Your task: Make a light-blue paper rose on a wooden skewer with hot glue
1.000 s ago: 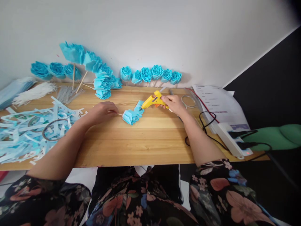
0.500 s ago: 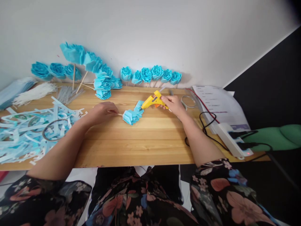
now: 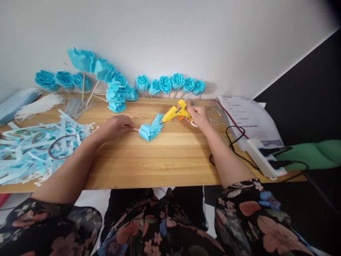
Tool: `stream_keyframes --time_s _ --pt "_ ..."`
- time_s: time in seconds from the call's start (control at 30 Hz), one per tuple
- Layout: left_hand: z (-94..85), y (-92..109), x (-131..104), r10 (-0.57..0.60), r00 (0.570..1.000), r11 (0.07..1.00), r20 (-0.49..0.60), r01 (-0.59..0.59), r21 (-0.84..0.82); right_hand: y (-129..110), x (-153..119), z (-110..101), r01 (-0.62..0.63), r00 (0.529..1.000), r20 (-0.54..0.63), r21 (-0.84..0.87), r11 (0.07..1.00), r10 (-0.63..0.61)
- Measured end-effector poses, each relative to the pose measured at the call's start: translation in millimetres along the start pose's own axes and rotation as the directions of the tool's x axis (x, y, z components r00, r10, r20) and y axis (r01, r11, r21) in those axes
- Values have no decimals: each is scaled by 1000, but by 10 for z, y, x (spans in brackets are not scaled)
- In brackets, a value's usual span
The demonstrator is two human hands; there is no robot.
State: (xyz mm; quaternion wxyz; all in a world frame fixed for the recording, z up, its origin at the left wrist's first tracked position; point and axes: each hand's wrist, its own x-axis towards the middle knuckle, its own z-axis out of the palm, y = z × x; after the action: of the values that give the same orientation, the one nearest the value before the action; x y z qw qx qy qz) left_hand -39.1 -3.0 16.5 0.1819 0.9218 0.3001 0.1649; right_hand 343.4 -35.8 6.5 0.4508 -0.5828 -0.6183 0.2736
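Observation:
My left hand [image 3: 117, 126] is closed around the thin wooden stick of a blue paper flower [image 3: 148, 132], which lies sideways over the table. A loose blue petal strip [image 3: 158, 122] sticks up and away from the flower's right side. My right hand [image 3: 198, 117] grips a yellow glue gun [image 3: 174, 112] by its handle, fingers near the orange trigger [image 3: 181, 117]. The gun's nozzle points down and left, at the petal strip's right edge; whether it touches I cannot tell.
Finished blue flowers [image 3: 165, 84] on sticks lean along the wall. Blue paper scraps [image 3: 34, 153] with tape rolls [image 3: 62, 147] cover the left side. At right are a power strip [image 3: 262, 158], black cable [image 3: 234, 144] and printed sheets [image 3: 242, 117]. White strips [image 3: 39, 105] lie back left.
The glue gun in my right hand has shifted slightly right and tilted more steeply, its nozzle moving a little along the petal strip. My left hand and the flower have stayed nearly still.

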Motion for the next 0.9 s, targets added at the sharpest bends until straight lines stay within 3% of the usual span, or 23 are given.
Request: stream_keyframes --time_s 0.13,0.37,0.7,0.9 --pt "-1 5 2 -6 1000 1000 3 6 0 -58 -42 63 21 999 44 -1 1000 -21" --pt "-17 23 5 -11 1000 1000 6 11 -20 -126 -81 65 87 994 84 -241 966 -69" --pt "-8 -6 -5 20 1000 999 -17 -21 -40 -129 -73 49 63 998 4 -10 998 -63" --pt "4 -38 -9 14 1000 999 -9 -14 -35 -132 -92 100 103 991 99 -186 977 -85"
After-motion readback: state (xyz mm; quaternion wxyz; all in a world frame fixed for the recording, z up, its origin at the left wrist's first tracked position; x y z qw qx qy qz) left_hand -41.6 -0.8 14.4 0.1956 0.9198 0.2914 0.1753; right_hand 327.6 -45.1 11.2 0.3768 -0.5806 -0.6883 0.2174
